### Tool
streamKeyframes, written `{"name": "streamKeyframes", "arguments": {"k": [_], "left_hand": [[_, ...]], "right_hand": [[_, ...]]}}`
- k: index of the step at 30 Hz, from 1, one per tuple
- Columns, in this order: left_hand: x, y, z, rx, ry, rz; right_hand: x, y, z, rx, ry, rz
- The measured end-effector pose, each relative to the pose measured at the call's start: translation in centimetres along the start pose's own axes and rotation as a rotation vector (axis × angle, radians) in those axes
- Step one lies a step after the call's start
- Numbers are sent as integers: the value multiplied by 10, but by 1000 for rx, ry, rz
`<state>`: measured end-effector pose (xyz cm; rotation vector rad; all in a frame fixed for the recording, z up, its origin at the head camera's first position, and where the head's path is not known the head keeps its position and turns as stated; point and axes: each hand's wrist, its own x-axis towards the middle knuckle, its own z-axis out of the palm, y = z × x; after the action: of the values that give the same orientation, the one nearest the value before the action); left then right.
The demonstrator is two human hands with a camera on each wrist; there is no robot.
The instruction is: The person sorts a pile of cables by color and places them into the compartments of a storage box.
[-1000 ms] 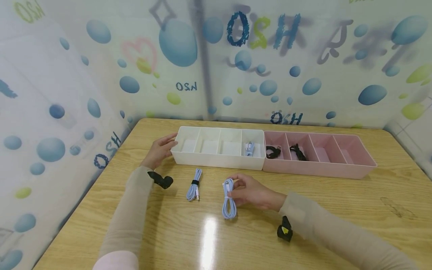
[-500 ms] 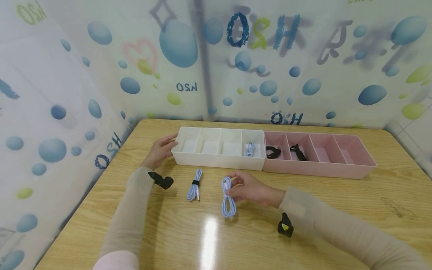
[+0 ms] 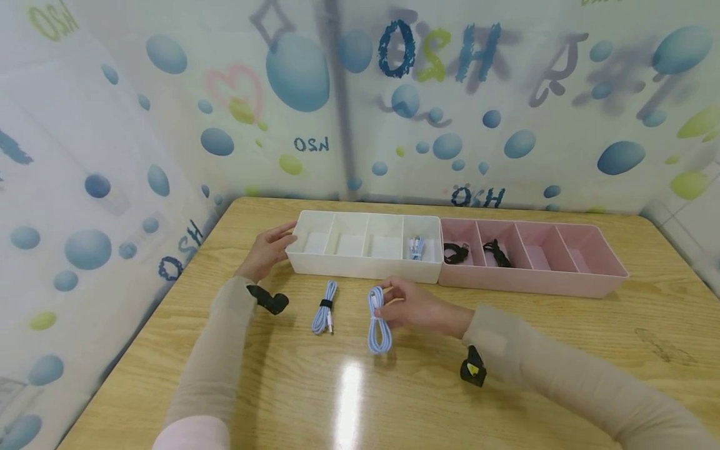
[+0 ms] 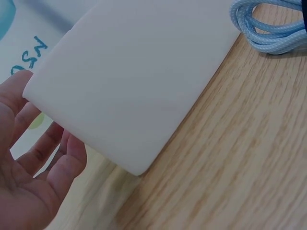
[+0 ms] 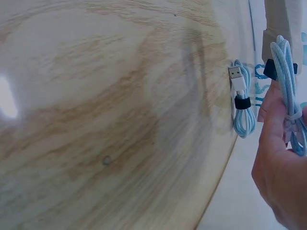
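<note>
So the wooden surface (image 3: 281,387) carried everything, with a pink organizer (image 3: 529,282) and a white organizer (image 3: 360,267) butted end to end at the far side, I'd guess to make one long row. The left hand (image 3: 267,253) had loosely bent fingers against the white one's left end, probably steadying it. The right hand (image 3: 416,306) pinched a coiled light-blue cable (image 3: 385,337) by its middle, likely to keep the loops together, just near of the white organizer. A second light-blue cable (image 3: 320,320) lay to its left. Two black cables (image 3: 455,254) sat in the pink leftmost compartments, one blue coil (image 3: 416,248) in white's rightmost, seemingly split by colour. Smallest bits: a black strap (image 5: 242,102) on the second cable, a pale tie (image 5: 293,115) on the held one, presumably stopping them springing open.
</note>
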<state>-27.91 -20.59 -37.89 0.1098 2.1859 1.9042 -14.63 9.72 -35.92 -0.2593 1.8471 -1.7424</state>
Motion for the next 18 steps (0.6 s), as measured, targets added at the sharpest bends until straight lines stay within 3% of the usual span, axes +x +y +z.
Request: {"name": "streamKeyframes", "arguments": {"k": [14,18], "left_hand": [[1,0,0,17,16,-12],[-3,6,1,3,10,-25]], "right_hand": [[12,-26,-7,-11,37,-53],[15,-30,-10,17,43,-39]]}}
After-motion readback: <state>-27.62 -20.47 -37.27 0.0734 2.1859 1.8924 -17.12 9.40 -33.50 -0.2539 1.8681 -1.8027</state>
